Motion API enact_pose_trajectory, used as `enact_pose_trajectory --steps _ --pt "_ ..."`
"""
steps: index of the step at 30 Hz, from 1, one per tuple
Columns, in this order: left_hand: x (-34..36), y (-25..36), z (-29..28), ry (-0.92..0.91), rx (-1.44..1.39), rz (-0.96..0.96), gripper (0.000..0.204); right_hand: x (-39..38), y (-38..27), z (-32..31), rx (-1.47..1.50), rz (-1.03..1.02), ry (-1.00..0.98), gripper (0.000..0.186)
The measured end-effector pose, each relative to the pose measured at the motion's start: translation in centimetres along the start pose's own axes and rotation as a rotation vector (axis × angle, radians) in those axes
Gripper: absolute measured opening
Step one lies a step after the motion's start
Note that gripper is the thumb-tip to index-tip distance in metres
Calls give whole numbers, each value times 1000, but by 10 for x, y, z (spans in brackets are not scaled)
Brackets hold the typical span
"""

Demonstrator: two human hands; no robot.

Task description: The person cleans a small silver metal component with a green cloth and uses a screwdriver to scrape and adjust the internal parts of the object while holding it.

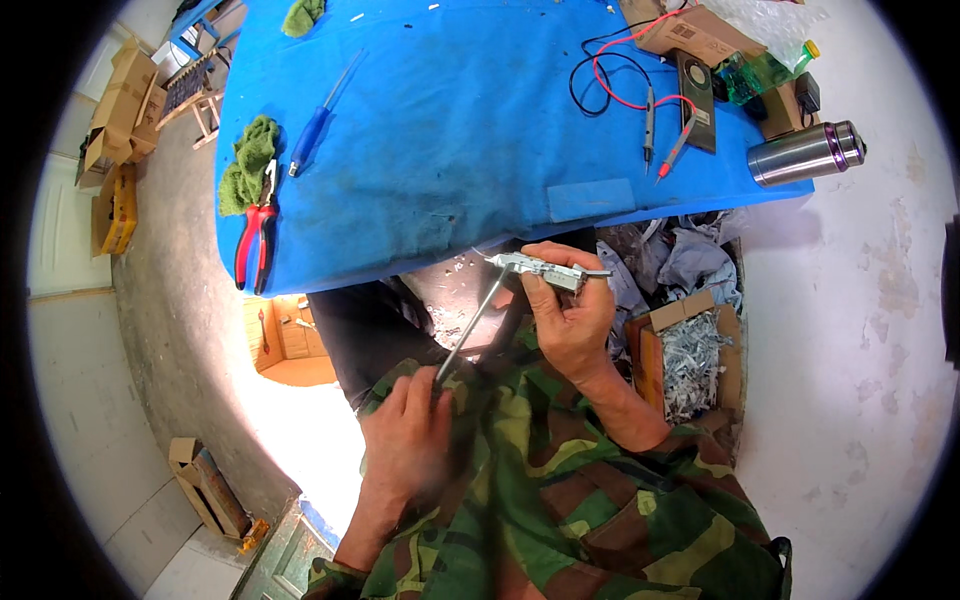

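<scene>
My right hand (572,325) is closed around a small silver-grey metal mechanism (540,270), held level just off the table's near edge. A thin bar juts from its right end. My left hand (402,435), partly smeared by motion, grips a screwdriver (467,335). Its handle is hidden in my fingers, and its long metal shaft slants up to the left part of the mechanism, where the tip appears to touch. Both hands are over my lap, in front of the blue-covered table (400,190).
Red-handled pliers (258,235), a green cloth (248,165) and a blue screwdriver (314,135) lie on the table's left. To the right are a multimeter (695,100) with probes and a steel flask (805,155). A cardboard box of metal scraps (695,365) stands beside my right arm.
</scene>
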State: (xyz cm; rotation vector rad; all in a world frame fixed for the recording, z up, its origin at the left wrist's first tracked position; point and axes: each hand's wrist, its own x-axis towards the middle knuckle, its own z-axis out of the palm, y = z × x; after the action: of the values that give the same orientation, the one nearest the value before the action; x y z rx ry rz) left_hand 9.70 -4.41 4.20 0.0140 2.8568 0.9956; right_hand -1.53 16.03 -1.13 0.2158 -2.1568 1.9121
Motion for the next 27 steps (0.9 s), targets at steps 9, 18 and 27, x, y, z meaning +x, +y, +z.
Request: enact_pose_trajectory --steps 9,18,27 --pt "-2 -1 -1 -78 -358 -129 27 -4 -1 2 265 183 -31 29" --pt "-6 -14 -7 -108 -485 -229 28 -6 10 -4 250 288 -150 27" --pt "8 -52 -51 -294 -374 -61 21 10 1 -14 -77 -109 -323 29"
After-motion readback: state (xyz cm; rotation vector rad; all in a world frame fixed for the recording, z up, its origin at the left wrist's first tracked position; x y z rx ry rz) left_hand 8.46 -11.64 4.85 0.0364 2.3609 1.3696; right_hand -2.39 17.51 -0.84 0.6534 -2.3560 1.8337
